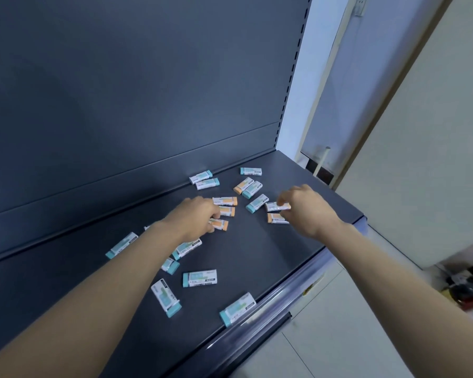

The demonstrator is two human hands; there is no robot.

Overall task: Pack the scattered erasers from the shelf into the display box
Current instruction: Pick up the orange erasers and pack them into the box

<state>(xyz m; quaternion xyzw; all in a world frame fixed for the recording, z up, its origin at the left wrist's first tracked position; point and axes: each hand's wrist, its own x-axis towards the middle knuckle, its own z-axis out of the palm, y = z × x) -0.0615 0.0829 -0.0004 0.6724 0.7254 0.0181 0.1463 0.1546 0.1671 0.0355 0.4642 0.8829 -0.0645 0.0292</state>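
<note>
Bare forearms [93,296]; fingers [282,198] pinch boxy erasers [200,278].

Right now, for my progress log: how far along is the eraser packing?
Done: nothing visibly packed; no display box is in view. In hand: the left hand grips an orange-tipped eraser, the right hand pinches a white-sleeved eraser. Left: many erasers scattered on the shelf.

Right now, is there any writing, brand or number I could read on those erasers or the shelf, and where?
Nothing here can be read clearly.
Eraser sleeves: small print and barcodes, too blurred to read.
Yellow label on the shelf's front rail: too blurred to read.
</note>
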